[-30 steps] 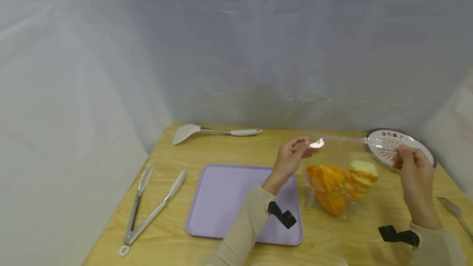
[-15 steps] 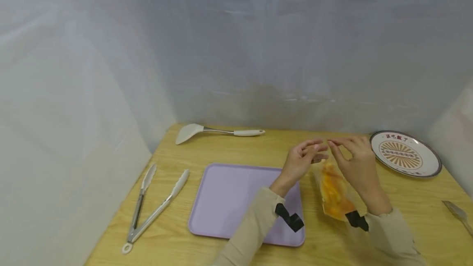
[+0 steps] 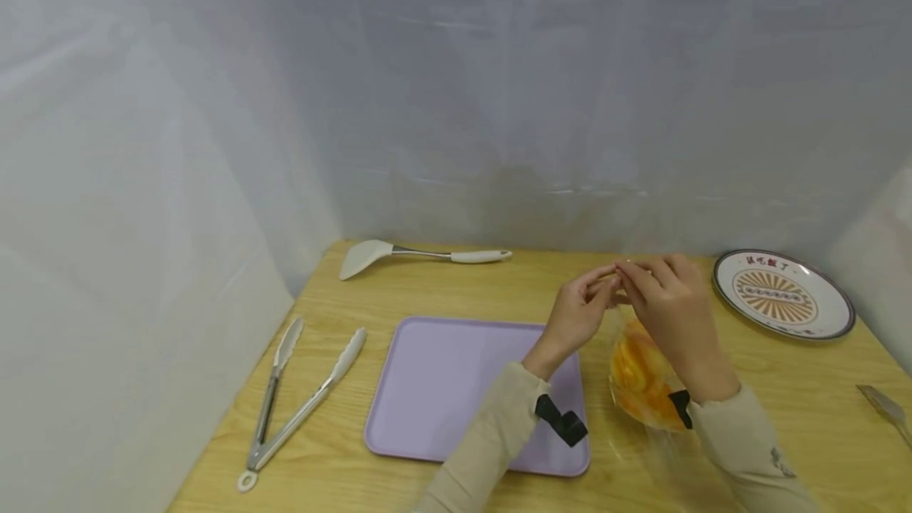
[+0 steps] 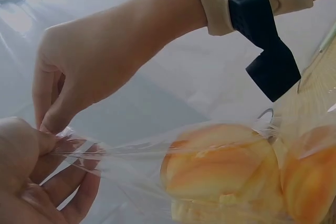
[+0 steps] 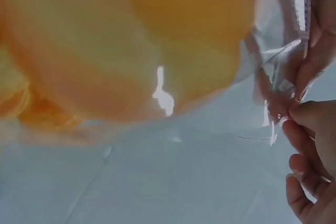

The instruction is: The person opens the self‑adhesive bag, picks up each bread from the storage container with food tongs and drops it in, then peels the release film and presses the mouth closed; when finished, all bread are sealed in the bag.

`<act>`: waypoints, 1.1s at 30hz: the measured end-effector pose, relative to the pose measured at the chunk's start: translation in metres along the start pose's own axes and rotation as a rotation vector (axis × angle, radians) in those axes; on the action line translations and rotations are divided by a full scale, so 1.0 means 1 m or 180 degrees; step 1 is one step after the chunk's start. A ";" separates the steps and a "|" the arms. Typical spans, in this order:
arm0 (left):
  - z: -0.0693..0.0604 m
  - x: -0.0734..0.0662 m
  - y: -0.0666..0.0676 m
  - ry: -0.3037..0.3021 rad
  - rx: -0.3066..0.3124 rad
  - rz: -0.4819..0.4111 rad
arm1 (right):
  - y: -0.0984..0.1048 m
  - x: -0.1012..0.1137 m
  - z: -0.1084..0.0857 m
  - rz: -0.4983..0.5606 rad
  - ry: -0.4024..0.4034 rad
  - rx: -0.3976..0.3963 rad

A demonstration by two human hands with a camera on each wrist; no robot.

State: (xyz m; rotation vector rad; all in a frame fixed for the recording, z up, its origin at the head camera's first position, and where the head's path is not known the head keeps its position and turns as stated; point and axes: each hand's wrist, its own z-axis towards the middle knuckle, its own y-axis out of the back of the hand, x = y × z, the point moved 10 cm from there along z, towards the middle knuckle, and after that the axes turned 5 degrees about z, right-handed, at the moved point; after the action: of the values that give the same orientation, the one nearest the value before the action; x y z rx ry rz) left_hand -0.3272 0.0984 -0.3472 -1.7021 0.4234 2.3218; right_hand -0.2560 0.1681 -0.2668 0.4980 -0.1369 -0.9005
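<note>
While L grip (image 3: 574, 315) pinches top of clear bag (image 4: 126, 156), R grip (image 3: 673, 319) pinches alongside, knuckles up.

Your left arm (image 3: 492, 435) and right arm (image 3: 744, 443) reach forward and angle inward, sleeved to the wrists. Your left hand (image 3: 575, 315) and right hand (image 3: 670, 317) are raised and meet at the fingertips, each pinching with thumb and forefinger. Your right hand bends down from the wrist, its other fingers curled; your left hand's other fingers curve loosely, slightly apart.
</note>
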 end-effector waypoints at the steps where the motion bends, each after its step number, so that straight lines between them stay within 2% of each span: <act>1: 0.000 -0.001 0.000 -0.0012 -0.0005 0.0055 | 0.001 0.002 0.000 -0.0045 0.0067 -0.0042; 5: 0.000 -0.003 -0.001 -0.0022 0.0014 0.0085 | 0.003 0.004 -0.002 -0.0147 0.0184 -0.0209; 9: 0.001 -0.004 -0.003 -0.0072 0.0068 -0.0028 | 0.002 0.001 -0.003 -0.0138 0.0131 -0.0272; 11: 0.002 -0.005 -0.004 -0.0114 0.0082 -0.0045 | 0.000 -0.004 -0.004 -0.0011 0.0002 -0.0257; 14: 0.003 -0.005 -0.005 -0.0135 0.0098 -0.0104 | -0.004 -0.012 -0.007 0.0367 -0.0294 -0.0211; 18: 0.003 -0.003 -0.006 -0.0096 0.0110 -0.0190 | -0.007 -0.023 -0.013 0.0858 -0.0728 -0.0258; 20: 0.003 -0.002 -0.007 -0.0066 0.0131 -0.0221 | -0.006 -0.027 -0.015 0.0980 -0.0868 -0.0261; 25: 0.002 0.003 -0.006 0.0002 0.0112 -0.0259 | -0.001 -0.026 -0.016 0.1066 -0.0903 -0.0258; 29: 0.002 0.005 -0.005 0.0071 0.0084 -0.0268 | 0.005 -0.024 -0.016 0.1092 -0.0916 -0.0443; 33: 0.002 0.005 -0.004 0.0062 0.0050 -0.0281 | 0.008 -0.020 -0.017 0.0920 -0.0790 -0.0478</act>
State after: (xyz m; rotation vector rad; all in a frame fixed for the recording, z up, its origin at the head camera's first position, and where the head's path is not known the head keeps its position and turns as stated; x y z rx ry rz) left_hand -0.3288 0.1026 -0.3521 -1.7022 0.3615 2.2360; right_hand -0.2571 0.1936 -0.2758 0.2173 -0.3555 -0.6797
